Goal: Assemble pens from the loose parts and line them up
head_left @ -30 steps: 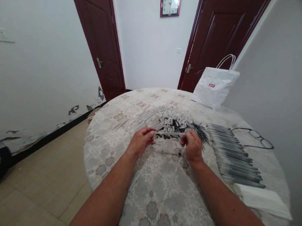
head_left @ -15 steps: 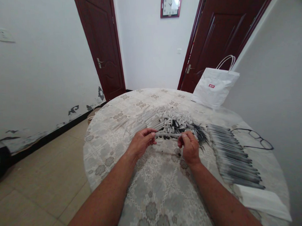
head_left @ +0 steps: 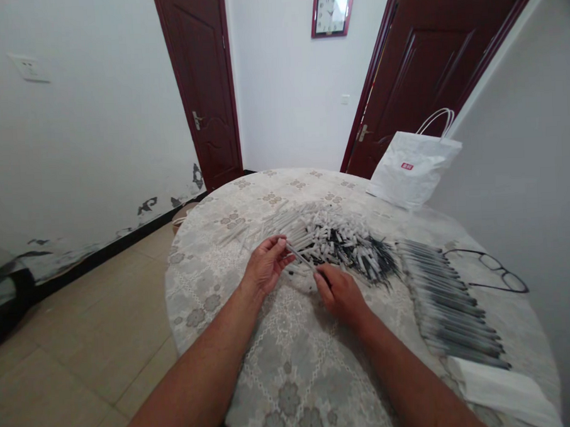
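A thin grey, pen-like stick (head_left: 302, 257) slants between my two hands. Its far end is pinched by the fingers of my left hand (head_left: 267, 264). My right hand (head_left: 340, 293) is closed around the near end, palm turned down. Just beyond them lies a loose pile: long whitish tubes (head_left: 290, 223) on the left, short white cap-like pieces (head_left: 344, 223) in the middle, thin black pieces (head_left: 385, 254) on the right. To the right, a row of similar grey-and-black sticks (head_left: 452, 300) lies side by side.
The round table has a patterned lace-like cloth (head_left: 286, 352). Black-framed glasses (head_left: 502, 272) lie right of the row, and a folded white packet (head_left: 507, 389) lies at its near end. A white paper bag (head_left: 413, 170) stands at the back right, near the wall.
The stick has turned from nearly level to slanting down toward the right. My right hand has moved nearer to me and left, rolling palm-down. The view has shifted slightly left.
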The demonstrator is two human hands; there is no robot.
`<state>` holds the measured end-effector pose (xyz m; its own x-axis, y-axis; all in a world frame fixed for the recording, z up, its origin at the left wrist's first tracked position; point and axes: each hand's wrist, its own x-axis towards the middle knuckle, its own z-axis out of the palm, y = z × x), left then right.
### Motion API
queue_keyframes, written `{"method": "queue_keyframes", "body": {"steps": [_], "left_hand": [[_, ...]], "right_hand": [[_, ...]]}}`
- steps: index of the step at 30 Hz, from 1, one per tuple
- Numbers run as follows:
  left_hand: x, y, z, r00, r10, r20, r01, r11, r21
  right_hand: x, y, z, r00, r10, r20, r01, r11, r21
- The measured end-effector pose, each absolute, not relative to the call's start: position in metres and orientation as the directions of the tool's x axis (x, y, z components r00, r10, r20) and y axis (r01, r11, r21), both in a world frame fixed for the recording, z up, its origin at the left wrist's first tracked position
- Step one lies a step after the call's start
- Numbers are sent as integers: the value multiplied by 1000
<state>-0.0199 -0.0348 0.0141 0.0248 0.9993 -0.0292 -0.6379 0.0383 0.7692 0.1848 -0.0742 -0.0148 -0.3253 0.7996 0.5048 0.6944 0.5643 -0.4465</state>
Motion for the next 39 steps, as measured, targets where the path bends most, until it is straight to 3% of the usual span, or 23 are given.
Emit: {"method": "queue_keyframes", "body": {"steps": [9, 13, 17, 20, 24, 26, 28, 30, 32, 35, 39], "left_hand": [[-22, -35, 14, 70, 996, -47, -640, 81, 764], [-24, -34, 12, 99, 992, -74, -619, 120, 777], [-24, -33, 10, 117, 990, -80, -599, 134, 790], [-22, -32, 9, 102, 991, -90, -597, 134, 791], [-21, -33, 8, 94, 991, -96, -594, 133, 793], [-20, -33, 8, 108, 990, -91, -584, 138, 800], [-19, -34, 9, 134, 988, -77, -566, 140, 813], [-17, -36, 11, 151, 987, -51, -544, 126, 829], [-14, -39, 14, 144, 989, -27, -516, 99, 851], [-11, -42, 18, 225, 974, 27, -386, 63, 920], [-9, -44, 20, 312, 948, 66, -175, -11, 985]], "right_hand": [[179, -76, -17, -358, 757, 546, 779, 565, -273], [184, -76, -15, -363, 755, 546, 769, 574, -283], [183, -79, -8, -345, 788, 510, 696, 580, -424], [180, -81, -2, -278, 867, 413, 582, 494, -647], [177, -78, -5, -265, 960, 88, 230, 152, -961], [177, -76, -7, -303, 950, -74, 53, -61, -997], [179, -74, -6, -312, 938, -152, 0, -160, -987], [181, -73, 0, -286, 951, -119, 90, -97, -991], [183, -75, 9, -282, 959, 9, 264, 86, -961], [183, -78, 24, -255, 941, 223, 483, 324, -813], [192, -83, 42, -315, 905, 287, 676, 426, -601]]}}
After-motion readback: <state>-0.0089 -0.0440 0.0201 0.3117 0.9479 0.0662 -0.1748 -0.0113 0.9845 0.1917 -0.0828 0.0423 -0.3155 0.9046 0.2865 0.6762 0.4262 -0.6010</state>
